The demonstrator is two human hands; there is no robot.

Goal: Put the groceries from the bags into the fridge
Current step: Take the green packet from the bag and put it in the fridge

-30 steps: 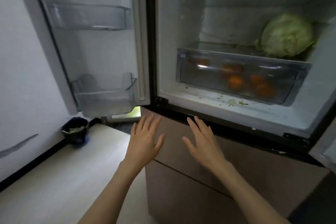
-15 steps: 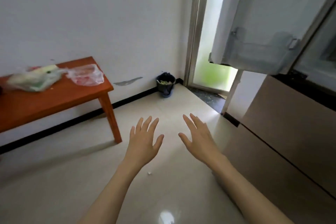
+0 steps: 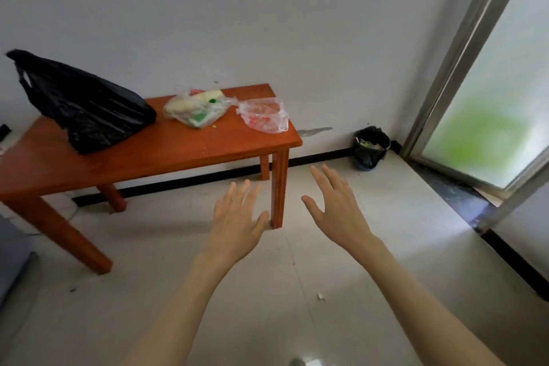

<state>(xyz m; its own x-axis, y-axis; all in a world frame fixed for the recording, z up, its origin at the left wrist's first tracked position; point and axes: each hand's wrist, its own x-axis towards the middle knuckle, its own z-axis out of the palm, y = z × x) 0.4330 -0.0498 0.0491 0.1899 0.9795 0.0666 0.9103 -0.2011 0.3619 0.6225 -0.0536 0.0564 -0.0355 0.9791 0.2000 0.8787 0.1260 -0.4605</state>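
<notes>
One head-worn wide-angle view looks forward and down at a tiled floor (image 3: 326,261), both forearms reaching up from the bottom edge, a desk (image 3: 166,151) at middle left.

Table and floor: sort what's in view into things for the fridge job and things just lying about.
For the job: black bag, clear bag of green and pale groceries, clear bag of red items, all on the wooden table.

Lying about: black waste bin, floor scrap.
</notes>
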